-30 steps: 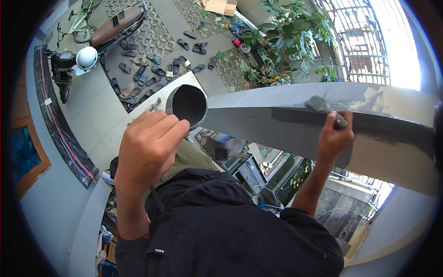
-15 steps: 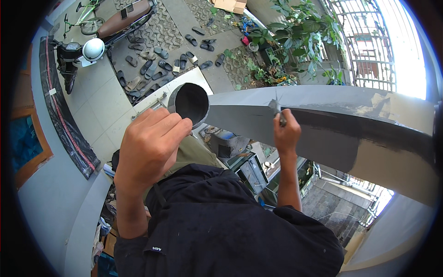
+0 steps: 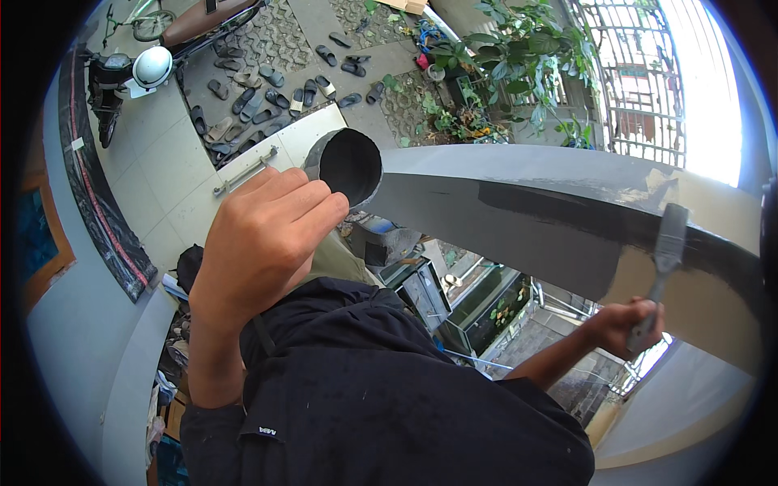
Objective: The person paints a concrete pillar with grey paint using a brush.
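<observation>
My left hand (image 3: 263,243) is closed on the rim of a round grey paint container (image 3: 312,164), tilted so that its dark inside shows. Out to the right, my right hand (image 3: 624,326) grips the handle of a flat paintbrush (image 3: 671,235), its grey-coated bristles pointing up. The brush head lies across the dark wet paint on a long beam (image 3: 519,235); whether it touches the surface I cannot tell. Light grey covers the beam's upper face, darker grey its side, and a beige patch shows at the right end.
Far below lie several sandals (image 3: 267,97) on paving, near a parked motorcycle (image 3: 113,89) with a white helmet (image 3: 152,66). Leafy plants (image 3: 527,57) and a metal fence (image 3: 640,81) stand beyond the beam. Beneath it is a dark planted tank (image 3: 494,304).
My right hand has swung right along the beam with the paintbrush, from its middle to near the beige end. My left hand and the container have shifted slightly in view.
</observation>
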`<state>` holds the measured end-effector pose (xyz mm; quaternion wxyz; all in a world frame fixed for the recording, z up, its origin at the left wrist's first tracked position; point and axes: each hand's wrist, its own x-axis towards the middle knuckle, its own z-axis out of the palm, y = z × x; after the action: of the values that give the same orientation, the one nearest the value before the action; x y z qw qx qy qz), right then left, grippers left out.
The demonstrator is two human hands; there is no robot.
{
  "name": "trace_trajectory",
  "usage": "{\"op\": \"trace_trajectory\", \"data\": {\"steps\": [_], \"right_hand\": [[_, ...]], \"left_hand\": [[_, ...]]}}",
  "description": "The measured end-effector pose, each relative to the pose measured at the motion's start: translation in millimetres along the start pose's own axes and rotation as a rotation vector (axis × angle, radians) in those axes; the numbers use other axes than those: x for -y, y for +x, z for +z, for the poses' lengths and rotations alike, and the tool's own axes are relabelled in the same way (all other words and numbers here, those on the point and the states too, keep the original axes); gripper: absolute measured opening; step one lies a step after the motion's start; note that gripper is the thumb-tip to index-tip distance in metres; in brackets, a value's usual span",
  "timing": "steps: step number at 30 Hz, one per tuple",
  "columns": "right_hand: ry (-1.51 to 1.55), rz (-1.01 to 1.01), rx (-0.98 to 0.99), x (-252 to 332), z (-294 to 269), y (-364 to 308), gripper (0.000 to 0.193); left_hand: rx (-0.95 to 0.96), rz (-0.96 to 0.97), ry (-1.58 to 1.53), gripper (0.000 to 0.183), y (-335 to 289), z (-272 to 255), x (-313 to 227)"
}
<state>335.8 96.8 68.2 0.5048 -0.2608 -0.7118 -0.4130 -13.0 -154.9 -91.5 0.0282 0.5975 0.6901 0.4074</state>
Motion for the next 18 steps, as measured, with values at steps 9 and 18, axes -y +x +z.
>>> {"op": "trace_trajectory", "data": {"steps": [9, 18], "right_hand": [[0.518, 0.312, 0.845, 71.3, 15.9, -182.3, 0.01], [0.274, 0.42, 0.158, -18.5, -30.0, -13.9, 0.021]], "left_hand": [[-0.014, -0.024, 0.026, 0.026, -3.7, -3.4, -0.9], [-0.017, 0.005, -0.01, 0.029, 1.8, -0.7, -2.2]]}}
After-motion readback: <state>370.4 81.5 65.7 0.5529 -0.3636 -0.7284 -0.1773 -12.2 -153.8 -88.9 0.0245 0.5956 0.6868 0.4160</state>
